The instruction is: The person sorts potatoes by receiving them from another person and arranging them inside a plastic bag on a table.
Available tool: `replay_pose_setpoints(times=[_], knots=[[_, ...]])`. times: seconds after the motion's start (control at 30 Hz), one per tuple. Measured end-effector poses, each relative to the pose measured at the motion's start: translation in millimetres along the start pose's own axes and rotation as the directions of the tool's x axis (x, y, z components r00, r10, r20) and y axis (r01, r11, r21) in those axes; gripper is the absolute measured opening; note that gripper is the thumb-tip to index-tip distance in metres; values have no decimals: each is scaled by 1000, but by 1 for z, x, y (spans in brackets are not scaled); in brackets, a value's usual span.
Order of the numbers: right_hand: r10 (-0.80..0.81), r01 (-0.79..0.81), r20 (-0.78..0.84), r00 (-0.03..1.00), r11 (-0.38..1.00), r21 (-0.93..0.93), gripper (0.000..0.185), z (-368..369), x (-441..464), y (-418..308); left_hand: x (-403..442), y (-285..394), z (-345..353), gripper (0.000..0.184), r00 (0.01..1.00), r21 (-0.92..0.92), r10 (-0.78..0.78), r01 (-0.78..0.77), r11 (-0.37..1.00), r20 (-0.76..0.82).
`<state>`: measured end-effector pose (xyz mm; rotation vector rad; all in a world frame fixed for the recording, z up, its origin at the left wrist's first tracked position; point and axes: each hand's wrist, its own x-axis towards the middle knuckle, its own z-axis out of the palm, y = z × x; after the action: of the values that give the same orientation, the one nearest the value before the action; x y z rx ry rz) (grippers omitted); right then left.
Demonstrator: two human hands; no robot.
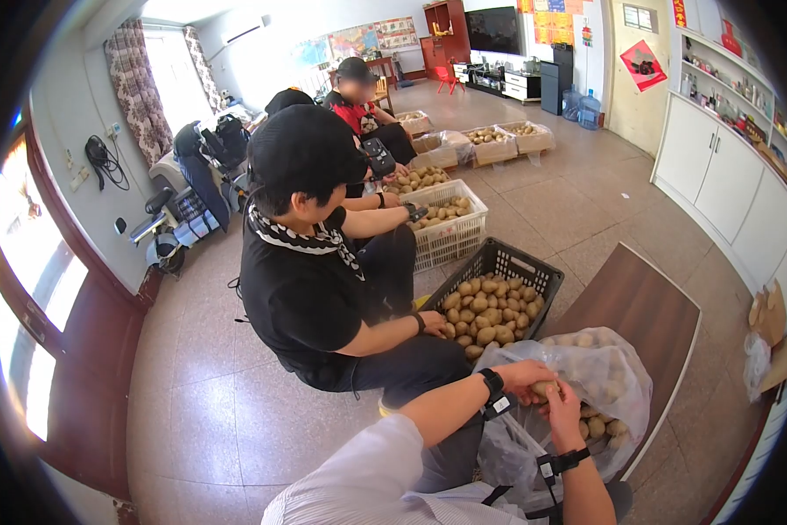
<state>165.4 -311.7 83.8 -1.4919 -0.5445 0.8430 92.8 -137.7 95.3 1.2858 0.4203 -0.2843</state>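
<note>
Both my hands meet over an open clear plastic bag (623, 359) at the lower right. My left hand (525, 378) has its fingers round one brown potato (544, 388). From the right side, my right hand (563, 411) presses its fingers on the same potato. More potatoes (599, 426) lie in the bag just right of my right hand, and others show dimly through the plastic. Beyond the bag stands a black crate (542, 284) heaped with potatoes.
A co-worker (302, 289) in black sits close on the left, one hand at the black crate. Past it are a white crate (450, 241) and more boxes of potatoes, with other people seated. A brown board (625, 302) lies beside the bag.
</note>
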Motion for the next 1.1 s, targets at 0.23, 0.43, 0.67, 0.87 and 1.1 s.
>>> replay_pose_setpoints(times=[0.23, 0.43, 0.67, 0.87, 1.1], knots=[[-186, 135, -119, 975, 927, -349, 33, -29, 8, 67, 14, -23, -22, 32, 997, -182, 60, -68, 981, -49], [-276, 52, -144, 950, 599, -799, 43, -52, -32, 71, -4, -16, -37, 31, 923, -330, 126, -254, 909, -364], [-198, -55, -218, 956, 607, -793, 60, -49, -58, 59, -3, -33, -73, 31, 744, -417, 63, -441, 795, -666], [-326, 85, -111, 939, 533, -842, 70, -36, -61, 65, -7, -80, -124, 25, 577, -72, 359, -591, 803, -734], [-234, 9, -115, 965, 471, -882, 75, -21, -58, 51, -36, -50, -112, 28, 655, -573, -124, -534, 622, -745]])
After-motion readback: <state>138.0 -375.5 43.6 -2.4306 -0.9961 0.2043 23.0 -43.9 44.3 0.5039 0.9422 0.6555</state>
